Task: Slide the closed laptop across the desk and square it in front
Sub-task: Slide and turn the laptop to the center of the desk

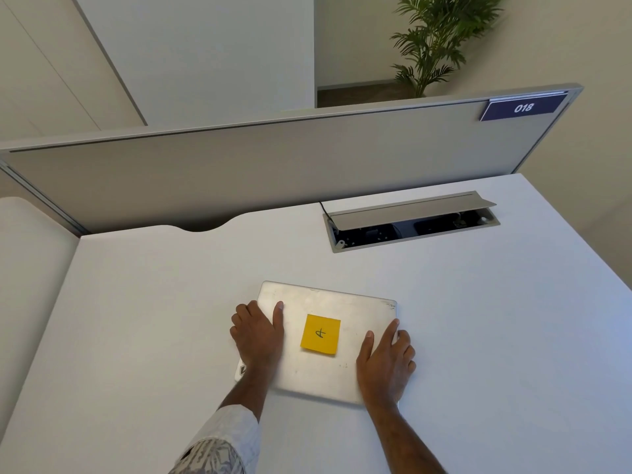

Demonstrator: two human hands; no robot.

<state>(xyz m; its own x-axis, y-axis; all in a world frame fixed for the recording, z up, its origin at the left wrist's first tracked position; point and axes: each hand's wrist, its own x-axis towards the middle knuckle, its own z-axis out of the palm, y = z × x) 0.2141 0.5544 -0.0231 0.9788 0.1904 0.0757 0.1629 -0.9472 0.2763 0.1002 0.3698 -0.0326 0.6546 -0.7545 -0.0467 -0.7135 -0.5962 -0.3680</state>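
Observation:
A closed silver laptop (326,302) lies flat on the white desk (478,336), near the front middle, turned slightly clockwise. A yellow sticky note (320,334) with a pen mark is stuck on its lid. My left hand (257,333) grips the laptop's left edge, thumb on the lid and fingers over the side. My right hand (386,362) holds the right edge the same way, thumb on top and fingers wrapped around the side. Both forearms reach in from the bottom of the view.
An open cable hatch (410,220) with a raised grey flap sits in the desk behind the laptop, a black cable beside it. A grey partition (273,162) with a "018" label (523,107) closes the desk's far edge. A potted plant (434,39) stands beyond.

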